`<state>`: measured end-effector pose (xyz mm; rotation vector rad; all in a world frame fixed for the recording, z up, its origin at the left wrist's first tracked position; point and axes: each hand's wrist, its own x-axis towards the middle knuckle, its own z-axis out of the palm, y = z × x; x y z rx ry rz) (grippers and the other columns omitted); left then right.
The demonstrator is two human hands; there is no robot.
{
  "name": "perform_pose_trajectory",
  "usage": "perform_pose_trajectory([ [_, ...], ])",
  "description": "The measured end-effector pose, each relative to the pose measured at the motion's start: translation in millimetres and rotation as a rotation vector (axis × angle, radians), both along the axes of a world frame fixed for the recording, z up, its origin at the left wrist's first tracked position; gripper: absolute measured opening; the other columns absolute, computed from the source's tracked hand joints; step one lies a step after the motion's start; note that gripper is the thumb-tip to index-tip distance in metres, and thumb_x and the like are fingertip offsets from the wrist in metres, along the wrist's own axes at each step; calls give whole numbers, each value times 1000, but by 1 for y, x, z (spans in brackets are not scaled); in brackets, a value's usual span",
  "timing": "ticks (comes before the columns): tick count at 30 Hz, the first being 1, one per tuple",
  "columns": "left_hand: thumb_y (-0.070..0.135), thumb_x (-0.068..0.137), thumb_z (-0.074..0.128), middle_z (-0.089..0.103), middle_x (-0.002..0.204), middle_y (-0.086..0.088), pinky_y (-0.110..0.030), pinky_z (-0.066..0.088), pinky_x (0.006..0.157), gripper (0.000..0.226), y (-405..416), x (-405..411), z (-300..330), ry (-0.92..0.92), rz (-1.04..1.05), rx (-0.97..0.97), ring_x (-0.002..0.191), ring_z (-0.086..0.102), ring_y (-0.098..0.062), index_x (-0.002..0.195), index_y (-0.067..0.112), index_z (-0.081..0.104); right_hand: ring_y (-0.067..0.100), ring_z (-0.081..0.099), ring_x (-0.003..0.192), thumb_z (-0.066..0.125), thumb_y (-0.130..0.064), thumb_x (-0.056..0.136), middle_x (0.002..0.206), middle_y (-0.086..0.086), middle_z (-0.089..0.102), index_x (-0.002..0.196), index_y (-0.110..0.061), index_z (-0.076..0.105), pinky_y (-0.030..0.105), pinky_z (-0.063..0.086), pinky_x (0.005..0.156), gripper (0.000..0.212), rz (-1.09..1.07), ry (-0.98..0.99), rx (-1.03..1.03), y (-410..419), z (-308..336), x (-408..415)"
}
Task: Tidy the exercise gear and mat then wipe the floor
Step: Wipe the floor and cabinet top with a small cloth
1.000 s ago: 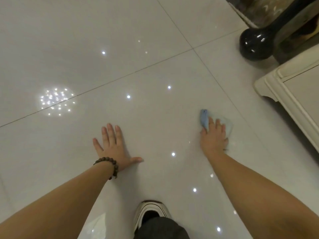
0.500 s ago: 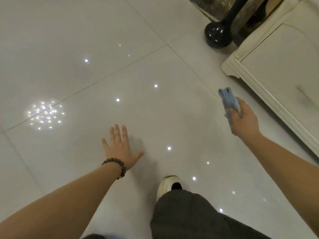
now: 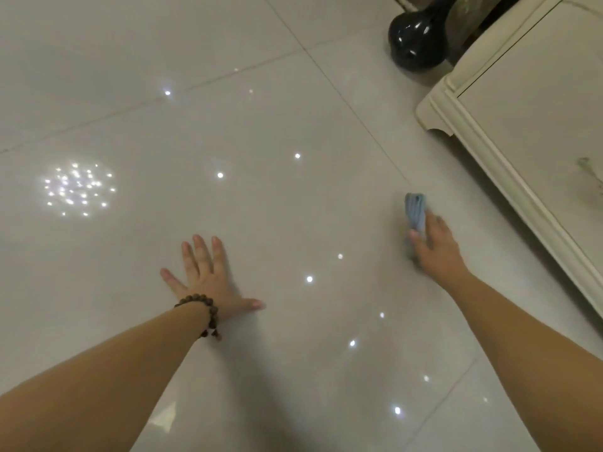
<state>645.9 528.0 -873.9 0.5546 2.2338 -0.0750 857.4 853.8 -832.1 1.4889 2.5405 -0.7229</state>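
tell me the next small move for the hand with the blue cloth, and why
Probably sweep the blue cloth across the floor toward the left hand. The right hand holds it near the cabinet, and the left hand lies flat on the tile.

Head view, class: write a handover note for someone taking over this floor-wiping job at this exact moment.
Left hand: flat on the floor, fingers spread, bracing.
Right hand: grips the bunched blue cloth, low at the tiles near the cream cabinet.
A black vase stands beyond the cabinet corner.
Done: no exercise gear or mat in view.
Left: wiping underway; how far it has got cannot be told.
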Motion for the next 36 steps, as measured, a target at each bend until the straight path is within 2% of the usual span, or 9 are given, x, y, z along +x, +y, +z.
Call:
perform_pose_trajectory([
  [4, 93, 44, 57, -57, 134, -5, -69, -13, 106, 151, 1, -3, -1, -20, 19, -25, 132, -45, -31, 122, 25, -53, 25, -12, 146, 32, -74, 85, 159, -4, -14, 147, -48, -2, 58, 2, 113, 75, 38, -308, -40, -2, -45, -8],
  [10, 94, 46, 54, -60, 129, -5, -67, -15, 107, 148, 7, -1, 2, -30, 12, -53, 129, -47, -31, 118, 26, -56, 31, -4, 146, 35, -62, 91, 160, -4, 7, 145, -34, 30, 58, 1, 114, 61, -299, -65, 118, -17, -60, -94],
  [15, 93, 44, 56, -62, 128, -3, -67, -15, 107, 150, 9, 1, 6, -36, 33, -77, 127, -49, -29, 118, 27, -56, 32, 28, 140, 35, -62, 82, 145, -3, 45, 118, -31, 63, 58, 19, 111, 55, 612, 166, 190, -170, -73, -165],
  [17, 94, 43, 55, -62, 129, -4, -67, -16, 107, 151, 8, 1, 7, -35, 34, -71, 127, -49, -29, 119, 26, -56, 30, 37, 136, 39, -59, 79, 139, -1, 52, 110, -29, 66, 57, 29, 108, 51, 811, 223, 171, -159, -74, -158],
  [19, 94, 43, 55, -61, 130, -4, -67, -16, 107, 151, 8, 1, 8, -46, 31, -61, 127, -49, -30, 121, 26, -55, 30, 38, 136, 39, -55, 79, 139, 2, 52, 110, -24, 66, 55, 34, 104, 51, 724, 224, 249, -96, -81, -142],
  [23, 93, 45, 56, -60, 131, -5, -66, -18, 106, 150, 6, 0, 6, -51, 25, -53, 127, -49, -30, 120, 27, -55, 27, 10, 146, 39, -46, 89, 157, 1, 22, 135, -17, 44, 54, 11, 115, 55, 24, 31, 232, 41, -71, -110],
  [26, 92, 45, 57, -61, 131, -4, -67, -17, 106, 149, 6, 0, 7, -47, 30, -54, 127, -50, -29, 119, 28, -55, 30, -7, 146, 32, -48, 95, 161, 2, 0, 149, -35, 17, 59, -3, 114, 58, -274, -80, 83, 29, -59, -154],
  [32, 93, 43, 57, -61, 130, -2, -66, -17, 107, 150, 6, 1, 6, -27, 44, -55, 127, -50, -27, 121, 28, -54, 31, -5, 146, 37, -55, 92, 160, 0, 9, 143, -50, 27, 58, -10, 112, 52, 610, 28, 198, -159, -72, -205],
  [36, 94, 44, 55, -63, 126, 0, -65, -17, 106, 148, 4, 2, 4, 6, 34, -41, 128, -49, -26, 120, 29, -54, 27, 21, 144, 43, -48, 88, 153, -2, 34, 134, -45, 48, 55, 10, 114, 46, 865, 132, 231, -140, -79, -149],
])
